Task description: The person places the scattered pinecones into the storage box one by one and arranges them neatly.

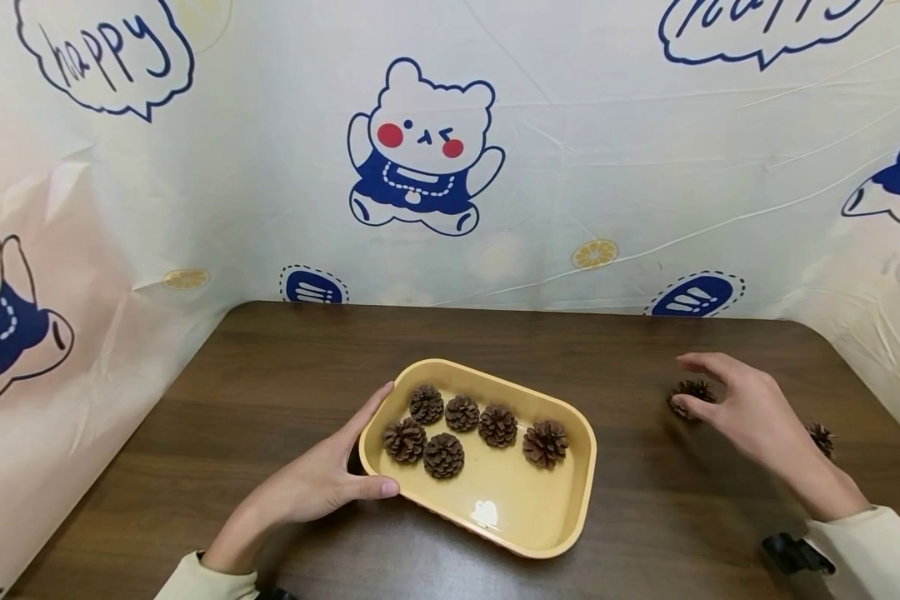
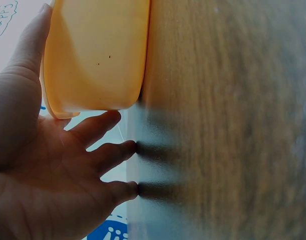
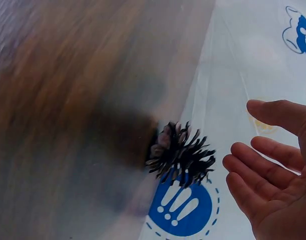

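Observation:
A yellow tray [image 1: 495, 533] sits at an angle on the brown table, with several pine cones inside, mostly grouped toward its left end. My left hand [image 1: 318, 483] holds the tray's left end, thumb on the near rim and forefinger along the end wall. In the left wrist view, the other fingers [image 2: 112, 152] spread below the tray wall. Over at the right, my right hand [image 1: 746, 412] hovers around a loose pine cone [image 1: 692, 398], thumb and fingers apart. The right wrist view shows that pine cone [image 3: 180, 155] on the table, a gap between it and the fingertips.
Another pine cone [image 1: 820, 437] lies farther right, partly hidden behind the right wrist. The table [image 1: 270, 367] ends at a patterned sheet [image 1: 555, 192] that hangs behind it and along both sides.

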Motion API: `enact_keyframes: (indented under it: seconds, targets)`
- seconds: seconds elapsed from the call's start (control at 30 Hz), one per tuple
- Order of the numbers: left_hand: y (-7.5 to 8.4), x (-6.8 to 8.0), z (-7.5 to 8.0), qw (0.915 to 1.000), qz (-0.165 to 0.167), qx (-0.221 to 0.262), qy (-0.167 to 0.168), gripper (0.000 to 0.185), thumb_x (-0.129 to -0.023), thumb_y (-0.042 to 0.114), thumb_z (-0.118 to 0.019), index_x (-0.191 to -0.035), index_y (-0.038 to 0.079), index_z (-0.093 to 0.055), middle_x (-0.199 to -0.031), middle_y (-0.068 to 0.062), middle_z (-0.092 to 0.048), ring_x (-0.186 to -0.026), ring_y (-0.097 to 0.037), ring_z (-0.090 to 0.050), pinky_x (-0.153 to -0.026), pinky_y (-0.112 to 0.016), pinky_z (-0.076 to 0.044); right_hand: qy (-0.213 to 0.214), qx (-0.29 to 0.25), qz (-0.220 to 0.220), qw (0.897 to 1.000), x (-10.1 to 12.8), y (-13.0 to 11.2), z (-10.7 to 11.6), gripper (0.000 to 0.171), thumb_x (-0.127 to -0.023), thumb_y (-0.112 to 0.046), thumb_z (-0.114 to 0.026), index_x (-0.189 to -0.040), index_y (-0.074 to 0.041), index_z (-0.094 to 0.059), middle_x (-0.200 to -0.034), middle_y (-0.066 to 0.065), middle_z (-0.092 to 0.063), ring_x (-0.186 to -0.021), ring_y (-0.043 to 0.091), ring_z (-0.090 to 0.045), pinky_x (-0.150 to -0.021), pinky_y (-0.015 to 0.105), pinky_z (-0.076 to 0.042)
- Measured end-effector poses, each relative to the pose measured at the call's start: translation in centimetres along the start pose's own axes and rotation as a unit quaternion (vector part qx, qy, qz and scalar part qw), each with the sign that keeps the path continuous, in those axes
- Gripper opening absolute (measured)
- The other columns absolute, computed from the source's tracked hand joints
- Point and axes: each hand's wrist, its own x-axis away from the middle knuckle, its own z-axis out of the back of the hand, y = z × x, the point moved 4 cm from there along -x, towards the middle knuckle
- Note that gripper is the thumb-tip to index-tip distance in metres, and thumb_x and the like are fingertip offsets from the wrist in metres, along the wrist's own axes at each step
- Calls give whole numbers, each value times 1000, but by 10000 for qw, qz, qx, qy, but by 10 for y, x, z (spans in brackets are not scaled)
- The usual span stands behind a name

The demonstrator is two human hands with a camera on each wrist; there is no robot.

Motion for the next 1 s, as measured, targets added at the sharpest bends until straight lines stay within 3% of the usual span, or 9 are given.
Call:
enact_keyframes:
  seconds: [0.5,1.0]
  targets:
    - [0,0,-1,10000,42,1,-16,114,-89,41,-84,-169,39,-3,-177,-10,-15,-153,-47,-30,-118,-71,-28,-322,84,-162,9993,-4,20,-8,45,-85,-11,-86,-123,6,-69,-119,29,-72,-109,51,-66,-88,64,-50]
    - [-1,0,-1,10000,22,30,-10,114,-88,39,-84,-169,39,-3,-177,-9,-15,-153,-47,-30,-118,-71,-28,-905,217,-508,9944,-5,32,-12,49,-87,-16,-85,-125,8,-66,-122,35,-68,-111,55,-63,-89,67,-50]
